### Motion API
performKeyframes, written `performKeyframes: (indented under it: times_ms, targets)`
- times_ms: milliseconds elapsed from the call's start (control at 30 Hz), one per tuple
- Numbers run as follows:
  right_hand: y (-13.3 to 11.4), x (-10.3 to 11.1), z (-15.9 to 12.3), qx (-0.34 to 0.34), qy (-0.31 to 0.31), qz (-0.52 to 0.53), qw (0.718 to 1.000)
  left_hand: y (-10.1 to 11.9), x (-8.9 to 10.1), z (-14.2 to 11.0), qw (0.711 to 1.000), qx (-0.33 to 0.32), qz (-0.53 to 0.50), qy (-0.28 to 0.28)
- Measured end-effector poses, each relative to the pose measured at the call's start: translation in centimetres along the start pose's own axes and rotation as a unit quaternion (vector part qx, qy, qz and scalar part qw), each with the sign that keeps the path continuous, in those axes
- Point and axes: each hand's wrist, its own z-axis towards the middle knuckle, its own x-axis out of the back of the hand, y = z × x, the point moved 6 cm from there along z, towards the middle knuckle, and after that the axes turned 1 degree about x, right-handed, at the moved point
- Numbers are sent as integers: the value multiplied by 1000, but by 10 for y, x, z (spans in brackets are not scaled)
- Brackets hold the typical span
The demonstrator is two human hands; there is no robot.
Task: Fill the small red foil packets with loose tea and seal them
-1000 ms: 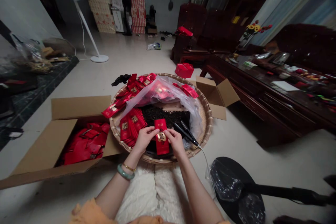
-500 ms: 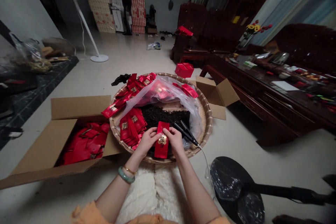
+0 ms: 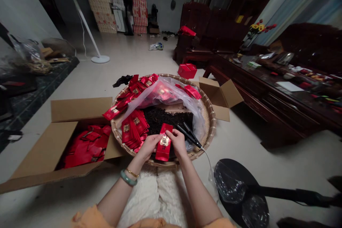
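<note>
The left hand (image 3: 148,146) and right hand (image 3: 177,143) are both half closed, their fingers pinching a slim red foil packet (image 3: 162,154) with a gold emblem near its upper end. The left hand is at one side edge and the right hand across the top corner. The packet is tilted just above a heap of loose dark tea-like leaves (image 3: 167,120), inside a round woven bamboo tray (image 3: 211,128) on the pale floor. It looks light and thin; its glossy face could be slippery, and it would probably crease if squeezed, so the upper edges seem the best place to hold it. Beside the left hand lies a stack of similar red packets (image 3: 132,130). Near the right hand, a black tong-like tool (image 3: 187,135) with a white cord (image 3: 208,165) lies in the tray. A clear plastic bag (image 3: 171,94) bulges at the tray's far side, and an open cardboard box (image 3: 53,149) on the left holds loose red packets (image 3: 85,148).
</note>
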Motion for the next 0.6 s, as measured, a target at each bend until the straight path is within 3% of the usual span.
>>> performKeyframes:
  times_ms: [200,400,467,533,600]
  targets:
    - [-2,-1,-4,14,4,-16,1000,1,-3,0,1000,-6,-16,-7]
    - [-17,5,-3,88,1,-129,988,5,-6,1,998,-46,-24,-19]
    - [-28,23,-1,149,43,-233,960,3,-4,1,998,-44,-32,-11]
    - [-39,43,1,188,99,-398,892,4,0,1,998,-45,-34,-2]
    - [-41,60,4,164,117,-543,815,5,2,1,998,-51,-33,5]
